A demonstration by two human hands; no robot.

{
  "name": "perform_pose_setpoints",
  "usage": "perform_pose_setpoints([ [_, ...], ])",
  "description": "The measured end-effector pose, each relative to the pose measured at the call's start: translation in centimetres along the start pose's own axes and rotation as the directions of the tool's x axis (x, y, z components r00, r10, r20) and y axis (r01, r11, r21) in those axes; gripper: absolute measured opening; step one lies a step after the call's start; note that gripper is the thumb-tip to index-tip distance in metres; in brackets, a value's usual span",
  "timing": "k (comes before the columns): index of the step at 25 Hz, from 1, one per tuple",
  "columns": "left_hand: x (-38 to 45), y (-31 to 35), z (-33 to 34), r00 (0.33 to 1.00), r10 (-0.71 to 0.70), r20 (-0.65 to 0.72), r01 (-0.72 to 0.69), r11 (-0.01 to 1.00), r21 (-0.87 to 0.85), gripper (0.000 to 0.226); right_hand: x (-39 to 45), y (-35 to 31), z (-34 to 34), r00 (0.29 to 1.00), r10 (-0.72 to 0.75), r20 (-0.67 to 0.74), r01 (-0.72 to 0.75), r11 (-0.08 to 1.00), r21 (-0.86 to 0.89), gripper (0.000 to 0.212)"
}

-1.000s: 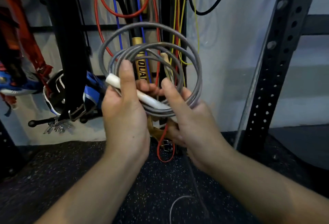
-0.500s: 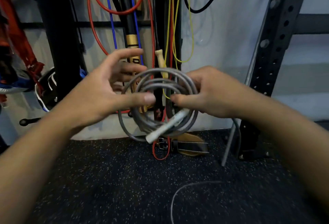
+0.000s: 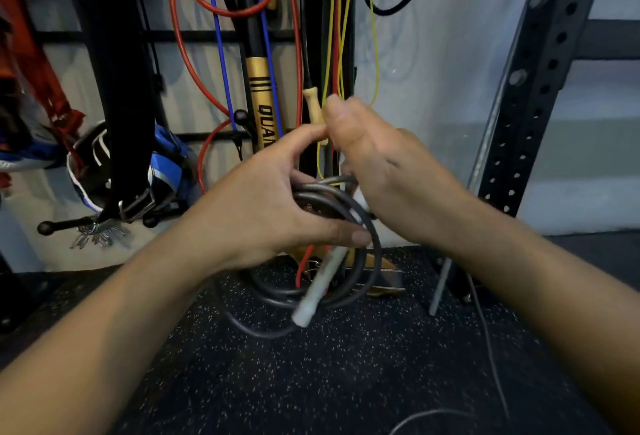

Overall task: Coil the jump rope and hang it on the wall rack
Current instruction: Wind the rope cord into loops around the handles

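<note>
I see left hand (image 3: 263, 206) fingers curled round the grey jump rope (image 3: 332, 199) coil | right hand (image 3: 381, 171) fingers blurred, grip I cannot tell | white handle (image 3: 317, 291) hangs below coil | wall rack (image 3: 214, 35) behind, above speckled floor (image 3: 346, 382)

Pale wall (image 3: 433, 95), black speckled floor (image 3: 346, 382), perforated steel upright (image 3: 540, 64) at rt.
</note>
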State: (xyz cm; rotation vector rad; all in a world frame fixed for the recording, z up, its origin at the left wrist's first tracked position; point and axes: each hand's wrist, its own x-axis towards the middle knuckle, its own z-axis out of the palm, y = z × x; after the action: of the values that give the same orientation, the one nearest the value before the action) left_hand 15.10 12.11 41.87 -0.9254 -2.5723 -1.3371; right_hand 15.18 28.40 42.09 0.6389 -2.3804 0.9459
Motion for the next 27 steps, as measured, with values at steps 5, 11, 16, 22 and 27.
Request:
perform_pose_setpoints([
  [5, 0.4, -0.6, 0.1, 0.997, 0.073, -0.023, -0.075, 0.991, -0.115, 0.075, -0.4, -0.8, 1.7, 0.98, 0.061, -0.191, -0.046, 0.995, 0.084, 0.05],
  [11, 0.0, -1.7, -0.4, 0.988, 0.111, -0.106, -0.128, 0.978, -0.167, 0.062, 0.4, 0.1, 0.4, 0.976, 0.127, -0.175, -0.12, 0.992, 0.05, 0.06],
  [16, 0.4, -3.5, -1.6, 0.852, -0.111, -0.512, -0.182, 0.854, -0.488, 0.046, 0.5, 2.2, -1.5, 0.936, 0.344, 0.081, -0.347, 0.854, 0.388, 0.085],
  [22, 1.1, -3.1, 1.4, 0.631, -0.448, -0.633, -0.335, 0.579, -0.743, 0.051, -1.0, 0.5, 2.9, 0.934, 0.346, 0.084, -0.3, 0.637, 0.71, 0.069],
  [27, 0.7, -3.0, 2.1, 0.664, -0.48, -0.574, -0.29, 0.542, -0.789, 0.044, -0.4, 0.3, 3.2, 0.919, 0.392, -0.036, -0.193, 0.528, 0.827, 0.036],
])
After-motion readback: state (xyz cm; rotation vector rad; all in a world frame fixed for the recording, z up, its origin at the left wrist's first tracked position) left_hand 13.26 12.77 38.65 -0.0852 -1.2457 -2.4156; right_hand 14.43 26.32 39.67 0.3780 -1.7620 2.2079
